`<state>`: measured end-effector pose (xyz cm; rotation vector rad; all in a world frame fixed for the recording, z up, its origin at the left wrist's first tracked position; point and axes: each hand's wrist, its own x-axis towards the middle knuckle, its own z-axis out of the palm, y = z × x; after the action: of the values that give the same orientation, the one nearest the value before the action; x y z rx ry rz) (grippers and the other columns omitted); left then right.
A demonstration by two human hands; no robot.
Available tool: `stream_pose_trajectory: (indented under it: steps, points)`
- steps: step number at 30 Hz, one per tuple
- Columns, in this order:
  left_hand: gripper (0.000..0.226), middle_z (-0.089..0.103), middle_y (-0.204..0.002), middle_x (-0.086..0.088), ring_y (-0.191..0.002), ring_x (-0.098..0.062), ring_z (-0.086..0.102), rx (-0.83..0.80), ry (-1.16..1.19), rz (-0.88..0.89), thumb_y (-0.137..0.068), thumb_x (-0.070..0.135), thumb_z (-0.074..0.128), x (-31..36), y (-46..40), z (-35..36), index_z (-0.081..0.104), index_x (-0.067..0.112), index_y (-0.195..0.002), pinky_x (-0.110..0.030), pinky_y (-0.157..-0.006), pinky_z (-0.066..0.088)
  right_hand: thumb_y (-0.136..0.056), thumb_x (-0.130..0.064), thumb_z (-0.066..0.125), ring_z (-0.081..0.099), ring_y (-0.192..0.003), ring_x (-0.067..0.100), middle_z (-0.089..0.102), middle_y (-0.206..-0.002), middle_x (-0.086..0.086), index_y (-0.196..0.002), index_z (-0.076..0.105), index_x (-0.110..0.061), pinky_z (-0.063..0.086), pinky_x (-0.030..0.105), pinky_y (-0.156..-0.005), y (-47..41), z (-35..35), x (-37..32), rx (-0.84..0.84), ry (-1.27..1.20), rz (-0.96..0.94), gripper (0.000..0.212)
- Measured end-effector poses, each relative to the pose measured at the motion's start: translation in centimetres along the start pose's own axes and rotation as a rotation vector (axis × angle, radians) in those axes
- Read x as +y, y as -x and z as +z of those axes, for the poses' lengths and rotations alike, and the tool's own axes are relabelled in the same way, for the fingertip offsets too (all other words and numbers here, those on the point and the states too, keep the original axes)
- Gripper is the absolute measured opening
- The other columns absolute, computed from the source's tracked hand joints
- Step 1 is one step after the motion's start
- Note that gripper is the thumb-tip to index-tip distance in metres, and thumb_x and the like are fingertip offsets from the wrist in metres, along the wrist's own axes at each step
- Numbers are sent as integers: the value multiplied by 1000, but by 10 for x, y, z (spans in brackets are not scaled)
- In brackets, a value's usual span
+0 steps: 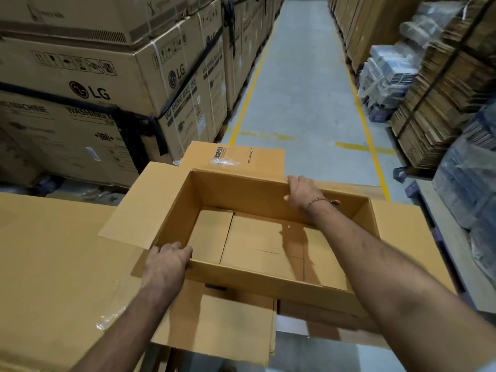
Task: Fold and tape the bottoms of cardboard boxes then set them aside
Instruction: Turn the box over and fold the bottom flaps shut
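An open brown cardboard box [257,277] sits in front of me with its four top flaps spread outward. Its bottom flaps lie folded flat inside. My left hand [167,260] grips the near wall at the box's near left corner, fingers curled over the rim. My right hand [302,191] grips the far wall's rim, with a bracelet on that wrist. A scrap of clear tape [224,161] clings to the far flap.
A broad flat cardboard surface [53,264] lies at my left, with clear plastic film on it. Stacked LG washing machine cartons [94,84] rise at the left. A grey aisle with yellow lines [303,89] runs ahead. Bundled flat cardboard [434,103] is stacked at the right.
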<state>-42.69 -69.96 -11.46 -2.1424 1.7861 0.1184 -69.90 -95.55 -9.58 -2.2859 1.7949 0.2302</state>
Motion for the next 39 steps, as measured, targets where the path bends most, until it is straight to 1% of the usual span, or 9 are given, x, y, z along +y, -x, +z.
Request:
stream_pose_trajectory:
  steps: [2, 6, 10, 13, 17, 23, 30, 35, 39]
  points:
    - [27, 59, -126, 5, -121, -18, 56, -90, -34, 27, -101, 26, 58, -3, -2, -4, 55, 33, -127, -38, -104, 42, -97, -40, 69, 23, -152, 37, 18, -166, 22, -161, 21, -18, 39, 51, -117, 25, 4, 0, 167, -40, 19, 83]
    - [15, 68, -116, 2, -102, -19, 65, -234, 289, -96, -91, 28, 62, -22, -21, -34, 68, 38, -101, -41, -92, 58, -92, -47, 66, 29, -146, 43, 38, -156, 25, -148, 44, -18, 37, 57, -112, 94, 29, 35, 415, -38, 525, 68]
    - [17, 66, -111, -1, -94, -21, 60, 275, 554, -310, -91, 16, 68, -28, -36, -48, 68, 32, -97, -45, -82, 57, -102, -22, 46, 50, -124, 40, 51, -142, 24, -138, 51, -14, 47, 52, -91, 148, 58, 90, 216, -204, 987, 38]
    - [43, 58, -125, -13, -112, -36, 55, 325, 446, -395, -92, 21, 74, -28, -41, -37, 55, 20, -130, -56, -92, 50, -98, -9, 48, 60, -117, 34, 62, -129, 16, -133, 51, -11, 55, 45, -84, 174, 77, 114, 222, -197, 799, 35]
    - [27, 62, -98, -15, -88, -37, 63, 105, 756, -385, -103, 12, 56, -28, -42, -21, 50, 13, -128, -55, -80, 58, -89, 3, 47, 67, -95, 33, 67, -103, 10, -134, 52, -16, 54, 37, -69, 185, 88, 126, 315, -266, 693, 49]
    - [29, 64, -98, -16, -89, -38, 63, 110, 789, -377, -101, 14, 59, -29, -43, -25, 55, 14, -130, -56, -82, 56, -81, 2, 53, 64, -78, 30, 65, -83, 5, -116, 64, -23, 58, 33, -65, 183, 85, 134, 344, -429, 707, 44]
    - [49, 62, -126, -24, -116, -48, 59, 203, 831, -535, -103, 38, 62, -38, -31, 2, 49, 9, -140, -64, -98, 49, -98, -30, 69, 66, -115, 27, 72, -124, 6, -132, 69, -13, 52, 34, -99, 226, 88, 158, 417, -870, 572, 38]
    - [113, 27, -162, -31, -147, -52, 30, 141, 972, -1037, -76, 76, 73, -34, -11, 18, 24, 13, -155, -68, -117, 22, -90, -53, 70, 49, -122, 42, 58, -125, 21, -124, 63, -11, 42, 52, -104, 278, 104, 138, 619, -597, 891, 55]
    - [102, 57, -135, -29, -131, -55, 47, 46, 1230, -1082, -79, 85, 57, -21, 3, 22, 45, 3, -139, -69, -117, 29, -89, -54, 73, 57, -117, 41, 62, -128, 18, -126, 58, -9, 47, 44, -90, 284, 107, 121, 470, -913, 932, 61]
